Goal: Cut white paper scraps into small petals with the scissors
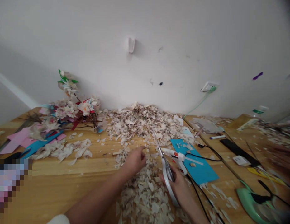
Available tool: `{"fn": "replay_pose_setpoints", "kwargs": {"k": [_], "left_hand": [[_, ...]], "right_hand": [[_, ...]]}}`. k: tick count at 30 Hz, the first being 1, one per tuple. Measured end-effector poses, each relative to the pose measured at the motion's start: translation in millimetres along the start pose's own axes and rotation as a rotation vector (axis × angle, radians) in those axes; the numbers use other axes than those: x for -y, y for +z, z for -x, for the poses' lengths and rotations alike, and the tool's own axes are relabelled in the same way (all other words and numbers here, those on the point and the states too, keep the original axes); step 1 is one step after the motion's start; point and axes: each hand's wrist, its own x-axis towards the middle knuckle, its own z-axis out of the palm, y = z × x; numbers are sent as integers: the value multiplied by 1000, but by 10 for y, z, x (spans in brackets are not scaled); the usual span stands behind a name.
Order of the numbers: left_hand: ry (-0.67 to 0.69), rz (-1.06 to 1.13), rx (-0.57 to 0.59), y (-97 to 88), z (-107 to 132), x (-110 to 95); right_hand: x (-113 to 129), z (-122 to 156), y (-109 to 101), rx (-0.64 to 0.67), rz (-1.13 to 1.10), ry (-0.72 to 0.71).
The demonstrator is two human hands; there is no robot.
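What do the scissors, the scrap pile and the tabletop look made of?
Scissors in the right hand: shiny grey blades, likely steel; white handles look plastic. Scrap pile: thin, pale, matte flakes, perhaps dried husk or paper. Tabletop: light wood, visible grain, slight sheen.

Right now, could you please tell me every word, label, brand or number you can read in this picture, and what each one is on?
No text can be read anywhere.
The green label on the bottle by the wall: too blurred to read.
The packet beside it: print too small to read.
The scissors in the right hand, the glue gun and the left hand: no markings visible.
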Motion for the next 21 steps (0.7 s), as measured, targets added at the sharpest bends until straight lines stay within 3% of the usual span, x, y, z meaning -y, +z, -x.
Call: {"fn": "replay_pose_setpoints", "kwargs": {"k": [6, 12, 18, 21], "left_hand": [[-168, 543, 23, -54, 309, 23], [-215, 804, -64, -63, 540, 21], [-174, 814, -156, -53, 665, -6], [-134, 648, -224, -47, 740, -3]], "right_hand": [[11, 14, 166, 4, -155, 31], [-53, -28, 396, 29, -251, -8], [46, -12, 504, 26, -306, -17], [141, 51, 541, 48, -284, 1]]}}
